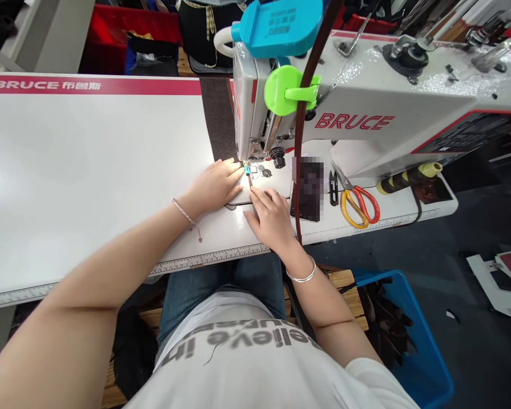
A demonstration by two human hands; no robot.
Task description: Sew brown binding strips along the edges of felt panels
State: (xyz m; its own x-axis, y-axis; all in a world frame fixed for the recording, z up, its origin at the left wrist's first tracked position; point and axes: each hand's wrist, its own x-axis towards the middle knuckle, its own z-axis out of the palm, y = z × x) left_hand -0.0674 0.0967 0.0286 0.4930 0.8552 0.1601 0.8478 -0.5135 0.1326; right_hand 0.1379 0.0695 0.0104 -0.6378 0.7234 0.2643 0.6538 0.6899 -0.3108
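Note:
My left hand (pixel 215 186) lies flat on the sewing machine bed, fingers stretched out, their tips beside the small blue presser foot (pixel 247 169). A narrow brown strip (pixel 250 180) runs from under the foot toward me. My right hand (pixel 273 218) has its fingertips on the near end of this strip, the fingers curled and the thumb lower down. The white sewing machine (pixel 357 108) stands over both hands, its needle area lit. How much of the strip is under my right fingers is hidden.
A long brown band (pixel 300 142) hangs past a green clip (pixel 281 91). Right of it lie a phone (pixel 309 190), black thread snips (pixel 333 188), scissors (pixel 360 205) and a wound roll (pixel 409 177). A blue bin (pixel 426 346) holds dark pieces. Dark fabric (pixel 217 119) lies behind the needle.

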